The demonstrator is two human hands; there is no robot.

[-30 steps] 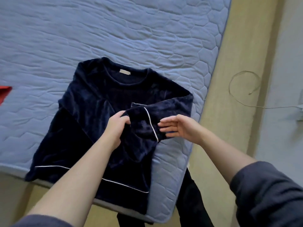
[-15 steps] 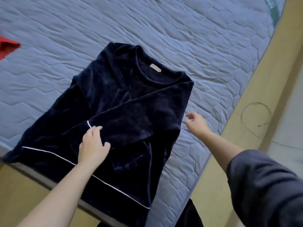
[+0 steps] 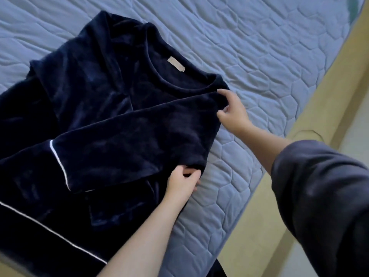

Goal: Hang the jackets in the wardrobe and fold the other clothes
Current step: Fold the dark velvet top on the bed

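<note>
The quilted mattress (image 3: 259, 47) serves as the folding surface. The dark top (image 3: 89, 92) lies on it front up, spread flat near the edge closest to the person, probably so that both hands reach it without leaning.

One sleeve (image 3: 129, 140) is folded across the chest, its white piping (image 3: 60, 162) ending near the far side. That squares off the right side into a straight folded edge.

Both hands sit on that edge. The right hand (image 3: 233, 114) pinches the top at the shoulder corner, thumb and fingers closed on the cloth. The left hand (image 3: 182, 181) grips the same edge lower down, fingers curled under the fabric. Holding the two ends of one edge suggests the person means to keep the fold taut and straight, or to carry that side further over.

The pale label (image 3: 176, 64) shows inside the neckline, which confirms the top faces up.
</note>
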